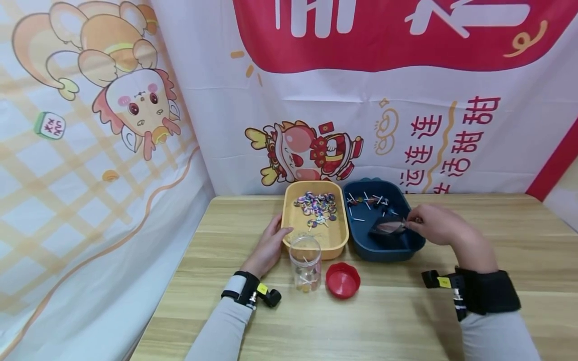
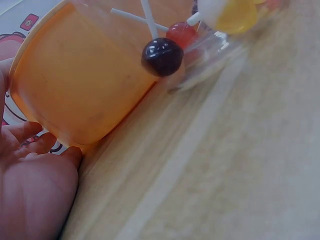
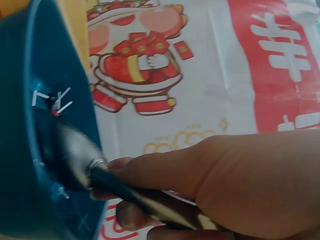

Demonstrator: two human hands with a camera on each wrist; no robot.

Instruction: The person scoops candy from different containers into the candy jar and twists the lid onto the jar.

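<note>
Nearest, a clear jar (image 1: 305, 263) and red lid (image 1: 342, 280) stand between both hands. Left hand (image 1: 270, 243), fingers relaxed, touches the yellow tray (image 1: 290, 228); right hand (image 1: 435, 224) pinches a dark bag (image 1: 387, 228) over the blue tray (image 1: 408, 245).

Person wearing long light-grey sleeves on both arms. Left hand (image 1: 269, 244) bare; left wrist carrying black-and-white strap (image 1: 241, 289) with small yellow tag and black camera knob sticking out to side. Right hand (image 1: 440, 224) bare; right wrist wearing wide black band (image 1: 489, 291), black mount with yellow tag jutting toward left. No gloves, rings showing.
</note>
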